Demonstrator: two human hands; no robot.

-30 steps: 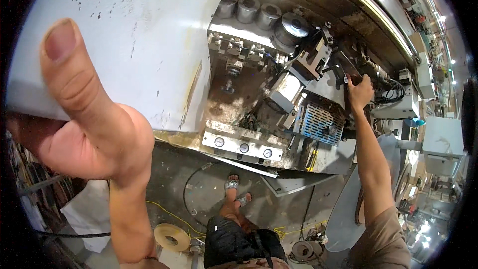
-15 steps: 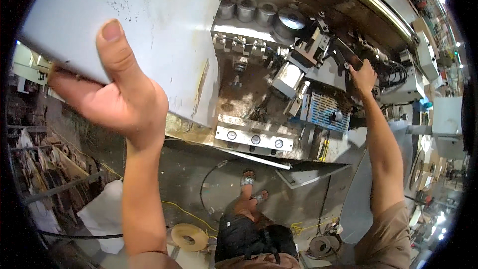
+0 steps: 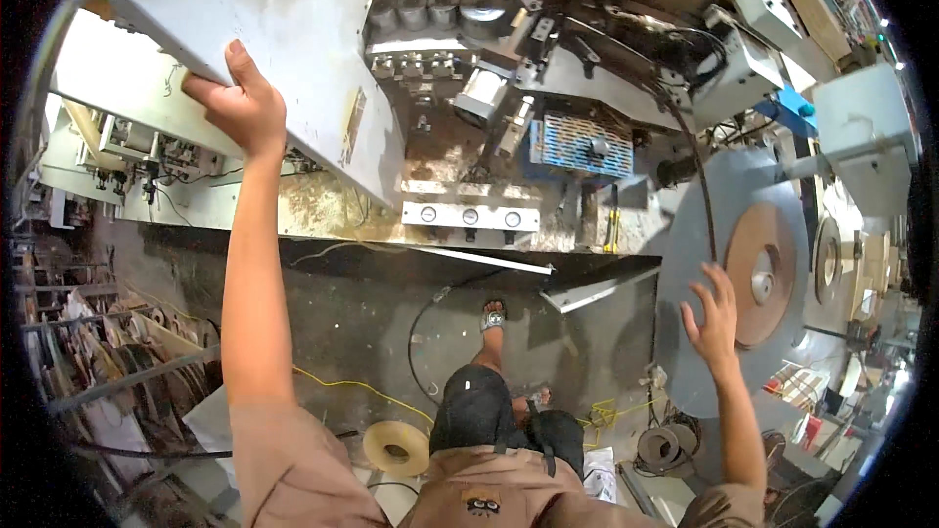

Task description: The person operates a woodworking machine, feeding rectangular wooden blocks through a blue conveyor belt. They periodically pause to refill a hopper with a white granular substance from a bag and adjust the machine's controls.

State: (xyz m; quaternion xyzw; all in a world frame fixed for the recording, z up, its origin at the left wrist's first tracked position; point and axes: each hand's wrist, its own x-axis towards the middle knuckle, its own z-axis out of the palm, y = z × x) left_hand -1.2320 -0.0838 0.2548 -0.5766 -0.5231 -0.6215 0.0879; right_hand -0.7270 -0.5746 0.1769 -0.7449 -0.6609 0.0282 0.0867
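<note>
My left hand [image 3: 249, 110] grips the lower edge of a large white metal panel [image 3: 284, 20], thumb on its upper face and fingers under the edge. The panel stands over the left part of an opened machine. Over at the right, my right hand [image 3: 714, 321] is open, fingers apart and slightly curled. It holds nothing visible, beside a large grey disc [image 3: 690, 362] carrying a brown roll [image 3: 751, 328]. A dark narrow strip [image 3: 697, 161] runs from the machine down to the disc near my fingertips; whether they touch it I cannot tell.
Inside the machine are metal cylinders [image 3: 413, 10], a blue slotted block [image 3: 587, 145] and a front plate with round gauges [image 3: 469, 217]. A yellow cable [image 3: 367, 387] and a cream ring-shaped roll [image 3: 396, 448] lie on the floor. A rack of flat pieces [image 3: 117, 342] stands left.
My right hand has drawn back from inside the machine, down to beside the grey disc. My left hand stays on the panel edge. The whole view has shifted, bringing the disc and brown roll into sight.
</note>
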